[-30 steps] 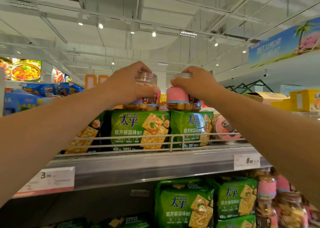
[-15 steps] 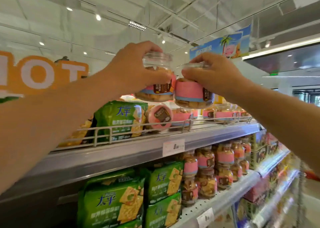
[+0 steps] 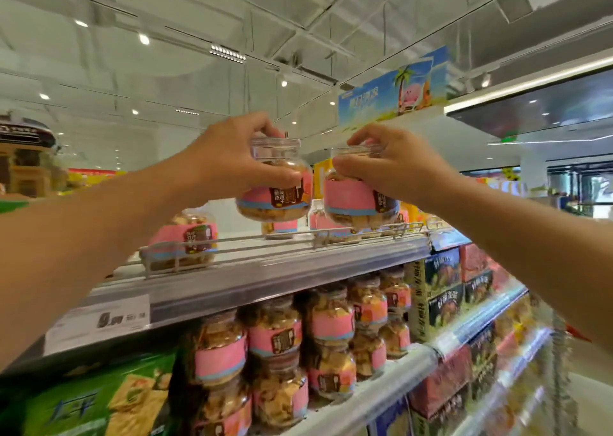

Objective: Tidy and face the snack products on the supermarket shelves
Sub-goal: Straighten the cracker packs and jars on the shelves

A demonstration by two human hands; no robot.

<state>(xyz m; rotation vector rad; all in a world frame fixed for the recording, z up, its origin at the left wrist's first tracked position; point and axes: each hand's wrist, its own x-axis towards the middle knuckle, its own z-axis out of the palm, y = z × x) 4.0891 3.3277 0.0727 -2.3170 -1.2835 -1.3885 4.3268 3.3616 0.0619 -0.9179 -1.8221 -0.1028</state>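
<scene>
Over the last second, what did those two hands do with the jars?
Both hands carried their jars rightward along the top shelf, from above the green cracker packs to the pink-jar section. The left hand still grips its jar, the right hand its own jar; neither was released.

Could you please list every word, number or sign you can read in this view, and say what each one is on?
"9.90", roughly, somewhat blurred: price tag on the top shelf's edge.
Green cracker bag, lower left: blue characters, too blurred to read.
Pink-labelled jar in the left hand: dark panel with characters, too small to read.
Blue banner overhead: white characters, too blurred.
Dark blue boxes: yellow characters, unreadable.
</scene>
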